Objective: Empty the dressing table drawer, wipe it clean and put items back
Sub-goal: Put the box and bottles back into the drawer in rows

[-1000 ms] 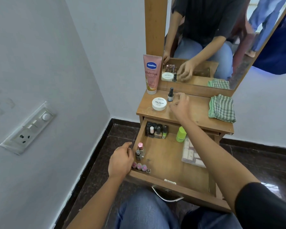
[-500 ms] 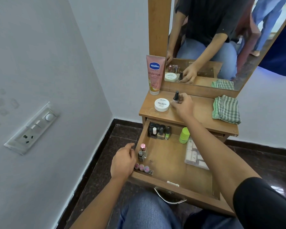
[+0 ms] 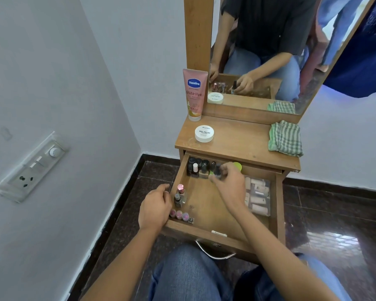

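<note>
Pinching a bottle (image 3: 217, 170), right hand (image 3: 229, 185) partly hides jar (image 3: 237, 165).

Pretty bright, soft even light, barely any shadows. Glare patch on the glossy floor (image 3: 343, 242). The right hand (image 3: 228, 183) is smeared with blur, and the wide lens bends the edges.

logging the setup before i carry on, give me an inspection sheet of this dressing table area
surface: wooden tabletop carrying a Vaseline tube, a white jar and a folded checked cloth
job's things: drawer pulled open; bottle row at its back left, pink-capped bottles front left, clear box on the right
clutter: nothing seen
grippers: left hand grips the drawer's left wall; right hand holds a small dark bottle over the back of the drawer
cables: nothing seen
surroundings: mirror, wall socket plate, dark tiled floor
</note>
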The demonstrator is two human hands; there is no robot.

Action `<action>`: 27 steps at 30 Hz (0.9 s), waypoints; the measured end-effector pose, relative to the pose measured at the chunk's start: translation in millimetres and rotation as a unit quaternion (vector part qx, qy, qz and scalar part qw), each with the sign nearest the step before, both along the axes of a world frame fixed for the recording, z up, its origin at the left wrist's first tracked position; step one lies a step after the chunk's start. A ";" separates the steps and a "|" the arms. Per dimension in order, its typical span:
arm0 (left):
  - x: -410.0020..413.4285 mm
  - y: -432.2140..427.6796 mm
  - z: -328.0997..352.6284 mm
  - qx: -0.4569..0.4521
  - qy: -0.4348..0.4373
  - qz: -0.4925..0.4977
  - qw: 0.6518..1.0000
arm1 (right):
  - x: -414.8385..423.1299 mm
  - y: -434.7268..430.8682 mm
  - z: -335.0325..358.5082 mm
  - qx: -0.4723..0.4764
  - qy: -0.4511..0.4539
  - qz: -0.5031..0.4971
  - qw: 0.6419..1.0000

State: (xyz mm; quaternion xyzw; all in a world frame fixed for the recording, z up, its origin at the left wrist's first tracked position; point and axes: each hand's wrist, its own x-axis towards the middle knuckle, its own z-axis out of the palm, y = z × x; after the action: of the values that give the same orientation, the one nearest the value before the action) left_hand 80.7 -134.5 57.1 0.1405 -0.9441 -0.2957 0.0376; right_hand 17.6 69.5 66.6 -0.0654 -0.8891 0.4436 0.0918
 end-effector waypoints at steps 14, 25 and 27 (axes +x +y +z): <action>0.4 -0.5 -2.2 0.003 0.005 0.001 1.000 | -8.2 -1.2 -60.1 -0.023 -0.132 -0.068 0.989; -0.7 -1.8 -3.5 -0.002 0.005 -0.002 1.000 | -13.2 -5.3 -61.5 -0.103 -0.151 -0.126 0.975; -0.7 -1.8 -3.5 0.000 0.005 -0.002 1.000 | -16.6 -7.6 -59.6 -0.117 -0.152 -0.145 0.971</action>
State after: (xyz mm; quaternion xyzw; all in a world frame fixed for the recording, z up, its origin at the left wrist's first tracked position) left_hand 80.1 -136.3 53.6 0.1373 -0.9442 -0.2964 0.0417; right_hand 1.0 61.9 7.1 -0.2704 -0.8157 0.5113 0.0100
